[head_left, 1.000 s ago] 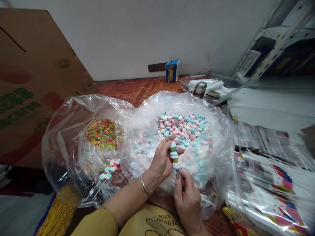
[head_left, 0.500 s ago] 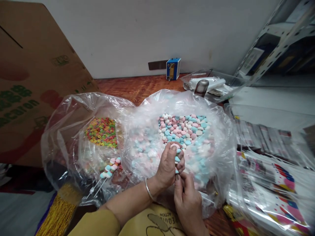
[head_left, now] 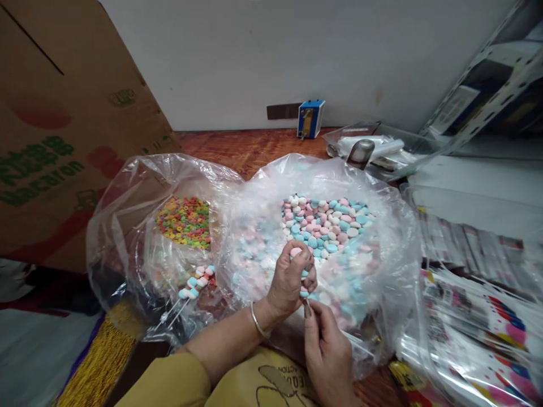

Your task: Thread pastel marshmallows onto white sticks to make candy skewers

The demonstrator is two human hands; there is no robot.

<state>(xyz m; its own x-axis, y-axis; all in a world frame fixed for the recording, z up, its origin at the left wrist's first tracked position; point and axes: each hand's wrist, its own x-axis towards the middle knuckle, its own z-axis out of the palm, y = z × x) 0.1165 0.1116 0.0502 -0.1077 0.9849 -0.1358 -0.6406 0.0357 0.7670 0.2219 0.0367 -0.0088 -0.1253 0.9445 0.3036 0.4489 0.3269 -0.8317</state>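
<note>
Low in the middle, my left hand (head_left: 289, 278) is closed around pastel marshmallows (head_left: 304, 274), pink and blue, stacked in a column. Just below it, my right hand (head_left: 327, 346) pinches the thin stick under the stack between thumb and fingers. Most of the stick is hidden by the fingers. Both hands are over the near side of a large clear plastic bag (head_left: 271, 175) full of loose pink, blue and white marshmallows (head_left: 322, 226). To the left lie marshmallow skewers (head_left: 197, 281) with white sticks pointing toward me.
A second clear bag (head_left: 127, 186) at left holds small colourful rings (head_left: 184, 222). Beyond it stands a tall cardboard box (head_left: 63, 141). Printed plastic packaging (head_left: 475, 333) lies at right. A blue box (head_left: 311, 119) and a clear tray (head_left: 382, 148) stand by the wall.
The whole view has shifted slightly, so the scene sits further right. My right hand has drawn slightly down from my left, which keeps its hold on the marshmallows.
</note>
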